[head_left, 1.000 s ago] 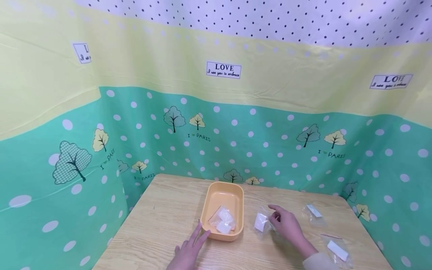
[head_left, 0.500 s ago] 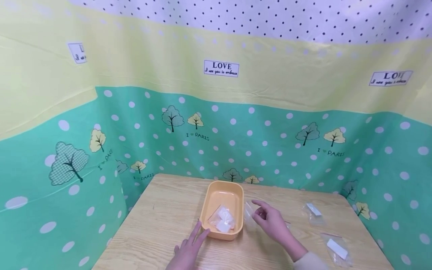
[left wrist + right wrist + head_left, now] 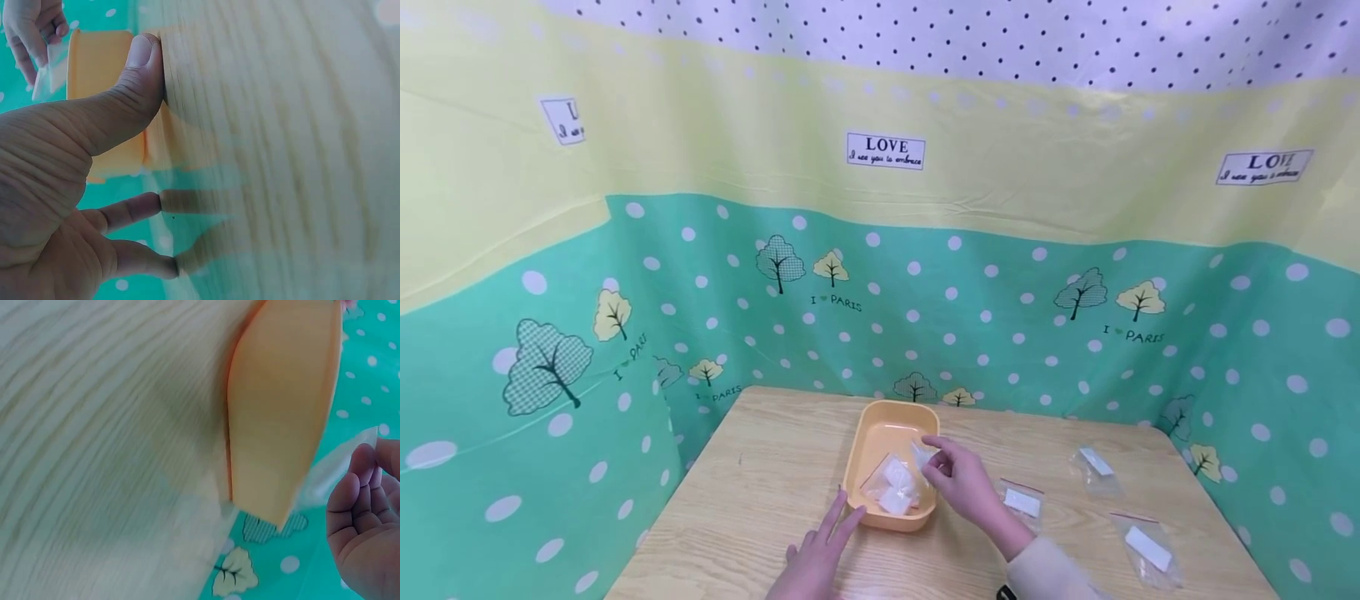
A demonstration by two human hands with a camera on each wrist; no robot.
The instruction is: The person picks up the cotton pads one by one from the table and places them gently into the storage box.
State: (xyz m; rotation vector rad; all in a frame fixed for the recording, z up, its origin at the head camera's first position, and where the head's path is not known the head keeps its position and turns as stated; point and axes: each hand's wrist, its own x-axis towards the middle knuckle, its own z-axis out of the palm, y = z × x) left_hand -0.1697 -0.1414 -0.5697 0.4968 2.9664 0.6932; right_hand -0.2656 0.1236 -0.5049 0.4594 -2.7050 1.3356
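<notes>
My right hand (image 3: 964, 485) pinches a small clear zip bag (image 3: 921, 455) over the right side of an orange plastic tray (image 3: 891, 523). In the right wrist view this bag (image 3: 336, 464) hangs from the thumb and fingertips beside the tray's rim, blurred. Inside the tray lie clear bags with white pieces (image 3: 896, 483), overlapping at its near end. My left hand (image 3: 817, 546) has its fingers extended at the tray's near left corner. In the left wrist view the left hand's thumb (image 3: 128, 94) and fingertips rest on the table.
On the wooden table (image 3: 760, 483), right of the tray, lie three more clear bags: one by the right forearm (image 3: 1022, 502), one farther back (image 3: 1096, 463) and one near the right front (image 3: 1147, 550). A green and yellow patterned curtain (image 3: 865, 333) surrounds the table.
My right hand has lifted a bag off the table right of the tray and carried it left, over the tray. A bag it was covering now shows. The left hand has stayed put.
</notes>
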